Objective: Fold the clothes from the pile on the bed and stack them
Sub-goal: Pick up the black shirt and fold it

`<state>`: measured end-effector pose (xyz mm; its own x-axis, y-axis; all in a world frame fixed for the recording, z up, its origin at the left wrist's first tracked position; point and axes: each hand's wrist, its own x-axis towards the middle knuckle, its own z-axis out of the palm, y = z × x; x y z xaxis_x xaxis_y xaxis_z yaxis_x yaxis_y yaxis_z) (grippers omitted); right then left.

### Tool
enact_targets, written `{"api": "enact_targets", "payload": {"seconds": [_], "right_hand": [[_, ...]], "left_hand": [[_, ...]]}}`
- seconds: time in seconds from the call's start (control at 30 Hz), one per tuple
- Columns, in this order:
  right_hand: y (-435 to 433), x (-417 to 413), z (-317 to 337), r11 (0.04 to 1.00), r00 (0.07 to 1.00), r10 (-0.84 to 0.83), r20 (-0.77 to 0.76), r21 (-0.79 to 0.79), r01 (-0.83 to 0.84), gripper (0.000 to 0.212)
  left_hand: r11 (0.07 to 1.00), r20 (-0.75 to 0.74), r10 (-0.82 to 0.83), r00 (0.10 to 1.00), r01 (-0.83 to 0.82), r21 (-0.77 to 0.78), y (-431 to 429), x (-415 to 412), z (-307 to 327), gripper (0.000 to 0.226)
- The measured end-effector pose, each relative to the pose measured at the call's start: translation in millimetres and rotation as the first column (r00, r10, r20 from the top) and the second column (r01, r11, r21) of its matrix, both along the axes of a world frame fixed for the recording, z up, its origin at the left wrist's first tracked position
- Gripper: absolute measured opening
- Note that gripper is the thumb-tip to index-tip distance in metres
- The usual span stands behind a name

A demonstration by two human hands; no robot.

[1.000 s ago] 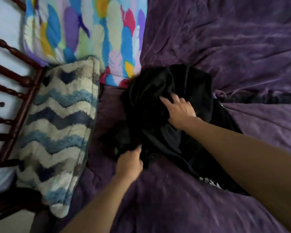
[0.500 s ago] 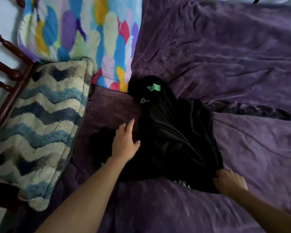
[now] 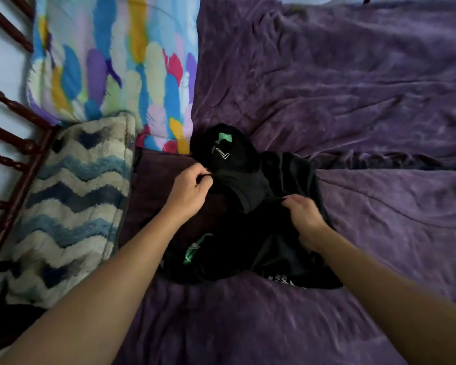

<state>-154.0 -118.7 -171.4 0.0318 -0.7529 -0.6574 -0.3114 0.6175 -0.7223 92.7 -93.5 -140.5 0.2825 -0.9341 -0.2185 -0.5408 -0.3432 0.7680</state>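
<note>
Right hand [image 3: 304, 217] moved up from hem, grip clutching black garment [image 3: 248, 248], left hand [image 3: 188, 192] grip pinching its fold

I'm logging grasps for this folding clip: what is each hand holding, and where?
Black clothing: left hand pinches a fabric edge on its left side; right hand grips bunched fabric near its middle.

Only one camera here, worn on the person's head, facing forward and tilted steeply down onto the purple bedspread [image 3: 353, 88]. It sits close: the left hand [image 3: 188, 192] and right hand [image 3: 304, 219] meet on the black clothes [image 3: 248, 246] at dead centre, forearms entering from 7 and 5 o'clock. The wide lens bows the headboard rails [image 3: 13, 104] at 9 o'clock.
</note>
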Motion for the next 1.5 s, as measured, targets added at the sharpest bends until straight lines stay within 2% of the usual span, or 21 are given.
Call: {"api": "enact_targets", "payload": {"seconds": [0.07, 0.27, 0.33, 0.37, 0.43, 0.5, 0.53, 0.63, 0.7, 0.73, 0.83, 0.93, 0.97, 1.0, 1.07, 1.1, 1.13, 1.2, 1.3, 1.37, 1.5], "right_hand": [[-24.2, -5.2, 43.4, 0.995, 0.991, -0.074, 0.111, -0.055, 0.08, 0.023], [-70.3, -19.2, 185.8, 0.84, 0.995, 0.086, 0.055, -0.541, -0.043, 0.009], [-57.1, -26.6, 225.1, 0.783, 0.972, 0.206, 0.116, -0.615, -0.092, 0.039], [-48.4, -28.0, 240.8, 0.738, 0.961, 0.273, 0.051, -0.651, -0.175, 0.059], [-32.6, -22.5, 266.1, 0.564, 0.911, 0.319, -0.259, -0.721, -0.403, 0.083], [-20.8, -11.5, 286.8, 0.386, 0.825, 0.179, -0.536, -0.733, -0.56, 0.073], [-16.6, -6.6, 299.9, 0.347, 0.808, 0.116, -0.578, -0.739, -0.578, 0.059], [-10.3, -10.3, 334.9, 0.374, 0.784, 0.01, -0.621, -0.725, -0.579, 0.028], [-8.9, -21.1, 356.5, 0.45, 0.735, 0.002, -0.678, -0.656, -0.606, 0.019], [-6.4, -26.0, 368.8, 0.506, 0.777, 0.028, -0.629, -0.661, -0.554, 0.014], [6.1, -30.6, 399.8, 0.736, 0.971, 0.19, -0.142, -0.634, -0.237, 0.02], [28.6, -33.8, 425.5, 0.81, 0.936, 0.288, 0.201, -0.573, -0.125, 0.017], [37.0, -34.3, 432.0, 0.754, 0.926, 0.345, 0.152, -0.633, -0.177, 0.022], [43.5, -34.9, 437.0, 0.628, 0.923, 0.381, -0.053, -0.718, -0.301, 0.032], [45.3, -36.4, 438.9, 0.344, 0.767, 0.09, -0.636, -0.702, -0.623, 0.036], [45.8, -37.7, 440.1, 0.303, 0.655, -0.063, -0.753, -0.639, -0.707, 0.032], [46.6, -41.6, 441.4, 0.343, 0.601, -0.1, -0.793, -0.595, -0.727, 0.032], [45.4, -56.9, 441.9, 0.508, 0.601, -0.008, -0.799, -0.521, -0.686, 0.031], [48.7, -84.2, 452.1, 0.673, 0.749, 0.115, -0.652, -0.504, -0.542, 0.026], [56.3, -95.8, 462.5, 0.697, 0.785, 0.014, -0.619, -0.557, -0.451, 0.022], [68.9, -115.3, 491.1, 0.608, 0.629, -0.342, -0.698, -0.675, -0.418, 0.025]], "left_hand": [[0.997, -0.034, -0.025, 0.999, 0.022, -0.071, -9.9, -3.2, 49.2, 0.031], [0.952, -0.046, -0.042, 0.998, 0.026, -0.305, -27.0, -37.1, 197.6, 0.019], [0.932, -0.064, -0.052, 0.997, 0.025, -0.36, -26.1, -44.6, 244.9, 0.02], [0.922, -0.073, -0.054, 0.996, 0.022, -0.386, -24.3, -47.3, 267.3, 0.02], [0.906, -0.087, -0.075, 0.993, 0.032, -0.422, -18.6, -50.4, 308.2, 0.023], [0.898, -0.109, -0.133, 0.985, 0.073, -0.434, -9.9, -52.6, 344.0, 0.023], [0.897, -0.12, -0.163, 0.979, 0.096, -0.432, -4.6, -53.3, 359.3, 0.022], [0.889, -0.08, -0.235, 0.969, 0.181, -0.421, 16.4, -51.7, 396.2, 0.016], [0.89, 0.015, -0.281, 0.96, 0.266, -0.371, 32.1, -48.6, 413.1, 0.014], [0.89, 0.085, -0.302, 0.95, 0.313, -0.332, 39.4, -46.0, 418.9, 0.018], [0.866, 0.481, -0.207, 0.852, 0.389, -0.316, 59.7, -35.3, 431.4, 0.015], [0.865, 0.639, 0.087, 0.764, 0.26, -0.429, 74.6, -18.5, 448.2, 0.044], [0.849, 0.626, 0.125, 0.77, 0.244, -0.469, 78.0, -14.9, 454.1, 0.05], [0.827, 0.587, 0.135, 0.798, 0.235, -0.51, 82.4, -13.8, 460.6, 0.052], [0.772, 0.458, 0.13, 0.879, 0.2, -0.603, 90.3, -16.4, 471.7, 0.047], [0.749, 0.374, 0.125, 0.919, 0.16, -0.643, 93.9, -18.6, 476.2, 0.042], [0.741, 0.292, 0.115, 0.95, 0.113, -0.661, 97.4, -19.8, 479.6, 0.039], [0.763, 0.17, 0.068, 0.983, 0.058, -0.643, 101.4, -16.9, 479.6, 0.039], [0.84, 0.047, -0.04, 0.998, 0.059, -0.54, 107.3, -10.5, 468.3, 0.039], [0.852, 0.04, -0.067, 0.997, 0.078, -0.518, 108.8, -11.5, 461.8, 0.035], [0.809, 0.116, -0.183, 0.976, 0.216, -0.547, 109.9, -18.1, 460.0, 0.03]]}}
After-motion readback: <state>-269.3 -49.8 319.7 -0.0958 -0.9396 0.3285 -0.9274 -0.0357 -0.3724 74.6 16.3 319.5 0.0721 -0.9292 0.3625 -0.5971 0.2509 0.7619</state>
